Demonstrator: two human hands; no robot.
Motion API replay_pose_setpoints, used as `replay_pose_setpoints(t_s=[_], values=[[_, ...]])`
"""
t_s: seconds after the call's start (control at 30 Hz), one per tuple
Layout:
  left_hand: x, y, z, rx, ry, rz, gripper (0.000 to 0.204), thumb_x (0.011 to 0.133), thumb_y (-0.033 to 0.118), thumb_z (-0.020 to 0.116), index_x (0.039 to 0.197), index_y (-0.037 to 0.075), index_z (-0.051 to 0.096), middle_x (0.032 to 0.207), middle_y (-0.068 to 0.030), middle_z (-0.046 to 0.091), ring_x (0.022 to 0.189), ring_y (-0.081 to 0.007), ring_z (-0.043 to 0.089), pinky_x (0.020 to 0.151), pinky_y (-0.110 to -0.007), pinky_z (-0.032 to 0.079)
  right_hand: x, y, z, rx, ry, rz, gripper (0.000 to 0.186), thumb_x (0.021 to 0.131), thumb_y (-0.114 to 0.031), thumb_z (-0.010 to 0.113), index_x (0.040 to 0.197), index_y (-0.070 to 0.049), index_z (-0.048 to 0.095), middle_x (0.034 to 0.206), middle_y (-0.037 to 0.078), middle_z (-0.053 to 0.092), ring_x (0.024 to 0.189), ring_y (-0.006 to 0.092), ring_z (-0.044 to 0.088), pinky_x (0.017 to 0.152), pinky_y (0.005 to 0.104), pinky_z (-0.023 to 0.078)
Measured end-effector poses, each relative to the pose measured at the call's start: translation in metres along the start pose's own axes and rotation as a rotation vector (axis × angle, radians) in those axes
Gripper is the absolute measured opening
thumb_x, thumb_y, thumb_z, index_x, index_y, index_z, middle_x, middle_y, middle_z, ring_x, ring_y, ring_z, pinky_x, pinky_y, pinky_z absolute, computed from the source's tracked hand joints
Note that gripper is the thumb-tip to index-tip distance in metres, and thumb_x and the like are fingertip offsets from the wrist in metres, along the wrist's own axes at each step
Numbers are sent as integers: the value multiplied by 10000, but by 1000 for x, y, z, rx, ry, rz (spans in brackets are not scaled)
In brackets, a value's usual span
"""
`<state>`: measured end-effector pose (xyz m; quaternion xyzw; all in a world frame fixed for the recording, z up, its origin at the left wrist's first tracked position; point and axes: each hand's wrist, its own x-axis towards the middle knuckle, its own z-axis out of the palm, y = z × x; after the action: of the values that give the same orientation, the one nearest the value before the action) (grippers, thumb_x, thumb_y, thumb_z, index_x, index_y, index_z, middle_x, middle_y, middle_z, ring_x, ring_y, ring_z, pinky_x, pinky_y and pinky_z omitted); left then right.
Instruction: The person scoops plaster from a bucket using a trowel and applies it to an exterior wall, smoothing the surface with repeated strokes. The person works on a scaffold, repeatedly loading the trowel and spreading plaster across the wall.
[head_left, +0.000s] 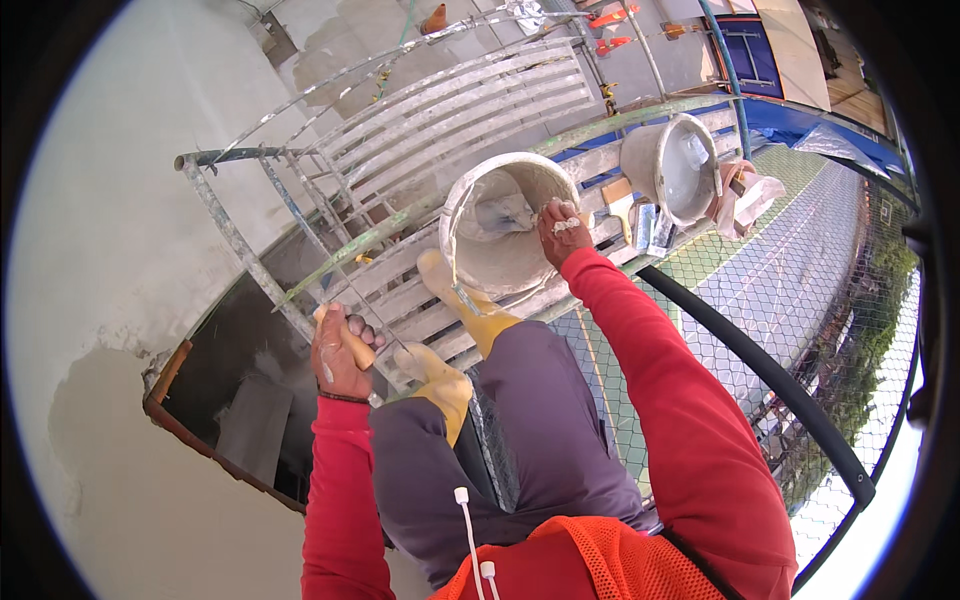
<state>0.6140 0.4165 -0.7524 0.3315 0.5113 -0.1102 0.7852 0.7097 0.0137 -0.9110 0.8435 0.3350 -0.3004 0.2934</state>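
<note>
"What's nearest the body?"

"The left hand [340, 355], at the end of a red sleeve. Its fingers close around a tan, rounded wooden tool handle [357, 347]; I can't make out the tool's blade clearly."

"And the right hand?"

"The right hand [563, 232] reaches farther out, knuckles smeared white, fingers curled at the right side of a large, round, plaster-crusted pale grey bucket [515, 262]. Whether it pinches the rim or something inside, I cannot tell."

"Where does that bucket lie?"

"Just left of the right hand, and well apart from the left hand, ahead and to its right. It rests on a slatted, white-splashed wooden platform [600, 162]."

"Anything past it?"

"To the right, a flat tool with a tan wooden top [618, 194], then a second round grey bucket [642, 165] with pale liquid inside. Farthest off, an orange cone [434, 19]."
</note>
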Motion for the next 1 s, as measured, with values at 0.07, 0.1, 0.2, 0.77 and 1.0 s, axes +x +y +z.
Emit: replay_pose_setpoints(t_s=[0.07, 0.1, 0.2, 0.77, 1.0], values=[[45, -15, 2, -137, -33, -79, 252, 1035, 357, 655, 1016, 142, 526, 757, -5, 501, 663, -168, 532, 650, -390, 490, 9, 6, 11, 28, 265, -4, 309, 975, -247, 503, 1160, -72, 680, 1258, 106, 625, 1340, 287, 450, 1092, 422, 355], [61, -25, 2, -157, -15, -86, 269, 1027, 370, 661, 1001, 143, 520, 753, -6, 496, 668, -173, 526, 652, -392, 484, 9, 5, 7, 47, 301, -13, 275, 968, -246, 514, 1088, -76, 694, 1222, 100, 631, 1325, 282, 459, 1080, 423, 369], [99, -42, -2, -194, 44, -67, 307, 1009, 398, 671, 964, 144, 505, 744, -8, 484, 682, -185, 510, 662, -393, 469, -4, 0, -38, 448, 265, 97, 395, 980, -399, 557, 1081, -43, 698, 1193, 131, 659, 1263, 328, 553, 1017, 443, 450], [136, -48, 29, -263, -481, -327, 652, 1018, 608, 496, 1534, 209, 493, 1485, -102, 556, 1370, -395, 505, 1118, -851, 231, 6, 14, 11, -123, 331, 47, 281, 944, -242, 561, 1139, -132, 731, 1162, 95, 634, 1147, 257, 547, 995, 392, 423], [96, -61, 94, -278, -672, -340, 676, 1015, 587, 513, 1581, 227, 431, 1564, -83, 494, 1448, -408, 430, 1123, -866, 198, -104, 23, -8, 432, 523, 472, 157, 924, -164, 610, 1076, -130, 589, 962, 124, 646, 962, 314, 672, 871, 461, 496]])
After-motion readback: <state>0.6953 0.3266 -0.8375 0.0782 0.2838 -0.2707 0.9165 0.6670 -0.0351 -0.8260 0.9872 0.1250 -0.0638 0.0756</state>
